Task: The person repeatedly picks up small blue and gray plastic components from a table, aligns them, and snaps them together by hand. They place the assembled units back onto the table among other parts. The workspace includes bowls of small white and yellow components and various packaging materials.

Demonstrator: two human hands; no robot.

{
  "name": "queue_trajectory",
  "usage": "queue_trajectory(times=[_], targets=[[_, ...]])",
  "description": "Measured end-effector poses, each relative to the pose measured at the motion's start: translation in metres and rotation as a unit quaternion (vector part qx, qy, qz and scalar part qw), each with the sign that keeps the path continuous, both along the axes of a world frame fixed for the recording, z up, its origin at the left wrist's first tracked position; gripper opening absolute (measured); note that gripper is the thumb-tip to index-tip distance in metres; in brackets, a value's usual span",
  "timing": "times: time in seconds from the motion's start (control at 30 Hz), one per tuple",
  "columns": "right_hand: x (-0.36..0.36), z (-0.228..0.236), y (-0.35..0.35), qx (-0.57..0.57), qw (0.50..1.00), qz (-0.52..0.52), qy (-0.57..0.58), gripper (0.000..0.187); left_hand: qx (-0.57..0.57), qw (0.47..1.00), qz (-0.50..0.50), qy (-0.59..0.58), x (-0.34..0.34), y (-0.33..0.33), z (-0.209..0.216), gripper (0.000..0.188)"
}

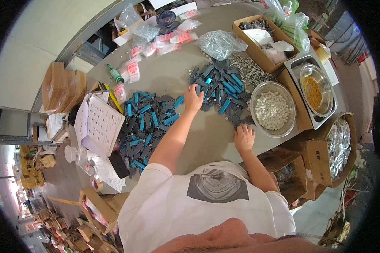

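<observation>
On the grey table before me lies a heap of dark grey and blue plastic parts (223, 88). My left hand (193, 100) reaches to its left edge, fingers bent in among the parts; what they grip is hidden. At the heap's near right end, my right hand (244, 138) has curled fingers against small dark pieces (244, 120); what is under the fingertips cannot be made out. A second, wider spread of grey and blue parts (145, 122) lies to the left, beyond my left forearm. Right of the heap stands a steel bowl (294, 110) of white round pieces.
Screws (251, 69) lie loose behind the bowl, near a clear bag of hardware (221, 44). An open carton (261, 55) and a metal tray (325, 120) holding a bowl stand at the right. Papers (99, 122), a phone (119, 164) and a green bottle (114, 72) are at the left.
</observation>
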State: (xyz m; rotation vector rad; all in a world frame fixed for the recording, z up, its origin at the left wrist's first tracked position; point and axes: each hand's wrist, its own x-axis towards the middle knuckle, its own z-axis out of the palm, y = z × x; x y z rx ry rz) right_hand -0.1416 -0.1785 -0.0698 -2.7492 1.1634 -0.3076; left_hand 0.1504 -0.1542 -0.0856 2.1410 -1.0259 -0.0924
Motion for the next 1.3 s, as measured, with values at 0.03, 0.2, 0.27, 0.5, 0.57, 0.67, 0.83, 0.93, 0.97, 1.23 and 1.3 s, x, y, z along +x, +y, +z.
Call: queue_trajectory(times=[0.03,0.2,0.27,0.5,0.57,0.67,0.83,0.93,0.97,1.23,1.3], targets=[[0.002,0.000,0.000,0.018,1.000,-0.001,-0.010,0.019,0.002,1.000,0.003,-0.028,-0.001,-0.005,0.003,0.032],[0.006,-0.008,-0.002,0.053,0.997,-0.006,-0.051,0.023,0.022,0.998,-0.055,-0.018,-0.019,0.019,-0.024,0.029],[0.011,-0.010,-0.002,0.069,0.997,-0.040,-0.023,0.025,0.040,0.996,-0.076,0.034,-0.037,0.045,-0.024,0.026],[0.013,-0.007,-0.005,0.053,0.998,-0.020,0.033,0.024,-0.042,0.987,-0.060,0.145,-0.092,0.123,-0.014,0.026],[0.013,-0.004,-0.004,0.069,0.998,-0.002,0.009,0.020,-0.057,0.956,-0.061,0.281,-0.104,0.138,0.003,0.021],[0.015,0.018,0.001,0.181,0.977,0.037,-0.108,0.015,-0.136,0.805,-0.015,0.578,-0.119,0.153,0.016,0.020],[0.014,0.061,0.019,0.520,0.819,0.131,-0.207,0.016,-0.075,0.667,-0.051,0.740,-0.124,0.162,0.058,0.035],[0.016,0.079,0.025,0.553,0.802,0.136,-0.181,0.014,-0.089,0.654,-0.113,0.743,-0.127,0.166,0.055,0.040],[0.015,0.080,0.026,0.563,0.797,0.129,-0.177,0.014,-0.078,0.664,-0.102,0.736,-0.128,0.167,0.056,0.038],[0.014,0.056,0.039,0.582,0.763,0.064,-0.274,0.013,-0.134,0.642,-0.044,0.753,-0.140,0.173,0.074,0.031],[0.014,0.057,0.043,0.561,0.776,0.056,-0.284,0.013,-0.121,0.663,-0.053,0.737,-0.141,0.174,0.076,0.030]])
